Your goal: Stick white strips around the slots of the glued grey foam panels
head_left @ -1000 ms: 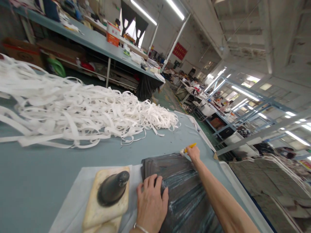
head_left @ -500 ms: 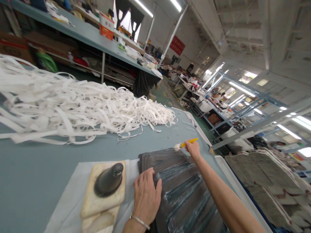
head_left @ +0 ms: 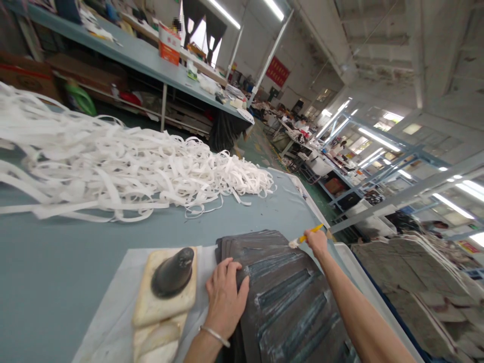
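A fanned stack of dark grey sheets (head_left: pixel 287 297) with wet shiny streaks lies on the blue-grey table (head_left: pixel 68 262). My left hand (head_left: pixel 225 297) rests flat on the stack's left edge, fingers spread. My right hand (head_left: pixel 316 241) is closed on a yellow-handled brush (head_left: pixel 306 237), whose pale bristles touch the stack's far right corner. Left of my left hand a dark cone-shaped weight (head_left: pixel 174 272) stands on cream foam pads (head_left: pixel 162 307), all on a white sheet (head_left: pixel 109 312).
A large heap of white strips (head_left: pixel 124 171) covers the far half of the table. A white tray edge (head_left: pixel 363 282) borders the right side, with stacks of grey pieces (head_left: pixel 423 282) beyond. Another long workbench (head_left: pixel 143 55) stands behind.
My right hand has moved the brush rightward along the stack's far edge to its right corner. My left hand has stayed flat on the stack's left edge.
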Motion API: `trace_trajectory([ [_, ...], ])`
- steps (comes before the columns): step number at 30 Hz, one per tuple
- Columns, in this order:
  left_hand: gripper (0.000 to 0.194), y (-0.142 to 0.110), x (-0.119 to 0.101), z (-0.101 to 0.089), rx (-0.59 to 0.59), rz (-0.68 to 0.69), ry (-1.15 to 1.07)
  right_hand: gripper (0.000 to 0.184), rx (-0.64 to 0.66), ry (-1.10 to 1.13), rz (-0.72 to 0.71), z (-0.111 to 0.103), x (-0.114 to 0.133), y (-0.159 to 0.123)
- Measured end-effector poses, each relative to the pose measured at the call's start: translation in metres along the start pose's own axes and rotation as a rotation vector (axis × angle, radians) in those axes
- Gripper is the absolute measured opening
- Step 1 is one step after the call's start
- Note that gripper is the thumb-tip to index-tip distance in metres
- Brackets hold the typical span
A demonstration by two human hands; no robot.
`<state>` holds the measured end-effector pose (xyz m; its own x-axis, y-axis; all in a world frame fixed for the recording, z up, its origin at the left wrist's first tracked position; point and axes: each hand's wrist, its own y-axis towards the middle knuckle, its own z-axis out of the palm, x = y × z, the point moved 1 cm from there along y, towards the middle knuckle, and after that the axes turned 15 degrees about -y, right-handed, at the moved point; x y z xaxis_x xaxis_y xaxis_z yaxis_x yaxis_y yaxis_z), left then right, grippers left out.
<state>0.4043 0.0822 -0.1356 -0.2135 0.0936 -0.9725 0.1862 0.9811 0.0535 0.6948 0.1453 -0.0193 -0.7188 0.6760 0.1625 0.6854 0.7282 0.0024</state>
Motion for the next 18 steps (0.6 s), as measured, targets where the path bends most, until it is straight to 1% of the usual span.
trace_trajectory([
  [1, 0.018, 0.004, -0.002, 0.0, 0.007, -0.032, 0.003, 0.027, -0.001, 0.03, 0.0, -0.002, 0.001, 0.002],
  [3, 0.026, 0.013, -0.007, -0.001, 0.022, -0.119, 0.011, 0.028, 0.04, 0.115, -0.01, 0.002, 0.01, 0.005],
  [5, 0.038, 0.02, -0.014, -0.002, 0.015, -0.179, 0.015, 0.029, 0.093, 0.192, -0.039, 0.013, 0.026, 0.004],
  [6, 0.041, 0.022, -0.018, -0.001, 0.001, -0.167, 0.004, 0.028, 0.132, 0.226, -0.063, 0.02, 0.035, 0.002],
  [7, 0.041, 0.022, -0.021, 0.0, -0.002, -0.112, -0.024, 0.028, 0.179, 0.255, -0.095, 0.026, 0.045, -0.001],
  [8, 0.039, 0.021, -0.024, 0.001, 0.019, -0.018, -0.068, 0.028, 0.232, 0.277, -0.134, 0.033, 0.055, -0.006],
  [10, 0.033, 0.013, -0.027, 0.006, 0.131, 0.246, -0.17, 0.027, 0.343, 0.305, -0.219, 0.045, 0.072, -0.019],
  [11, 0.034, 0.008, -0.028, 0.009, 0.197, 0.364, -0.205, 0.026, 0.391, 0.31, -0.258, 0.051, 0.079, -0.027],
  [12, 0.035, 0.004, -0.027, 0.011, 0.249, 0.45, -0.223, 0.024, 0.433, 0.309, -0.29, 0.056, 0.085, -0.033],
  [13, 0.036, 0.0, -0.026, 0.013, 0.278, 0.5, -0.225, 0.022, 0.468, 0.301, -0.313, 0.059, 0.088, -0.038],
  [15, 0.036, -0.003, -0.024, 0.013, 0.282, 0.526, -0.206, 0.02, 0.513, 0.261, -0.331, 0.063, 0.088, -0.042],
  [18, 0.033, -0.002, -0.024, 0.011, 0.288, 0.53, -0.187, 0.022, 0.499, 0.159, -0.296, 0.056, 0.071, -0.029],
])
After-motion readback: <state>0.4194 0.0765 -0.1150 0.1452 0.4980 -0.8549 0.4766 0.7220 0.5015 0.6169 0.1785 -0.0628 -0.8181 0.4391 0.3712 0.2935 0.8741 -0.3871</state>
